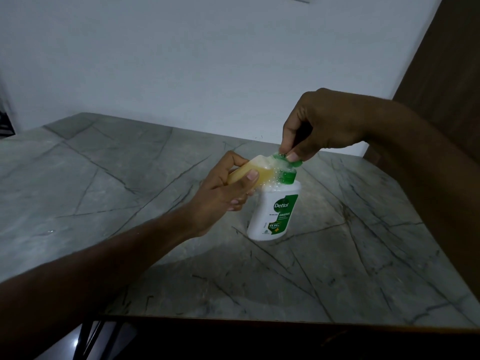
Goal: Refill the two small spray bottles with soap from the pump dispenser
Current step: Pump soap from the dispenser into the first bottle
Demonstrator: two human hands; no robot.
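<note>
A white pump dispenser (272, 214) with a green label stands upright on the marble table (130, 178), right of centre. My right hand (319, 126) pinches its green pump head (288, 165) from above. My left hand (220, 193) holds a small clear spray bottle (70, 175) of yellowish soap, tilted nearly flat, its open mouth right at the pump's nozzle. Foamy bubbles sit where the bottle's mouth meets the nozzle. No second small bottle is in view.
The grey veined marble table ends in a front edge (259, 319) close to me, with dark chair legs (88, 339) below at the left. A white wall (207, 61) is behind and a brown wooden panel (446, 61) stands at the right.
</note>
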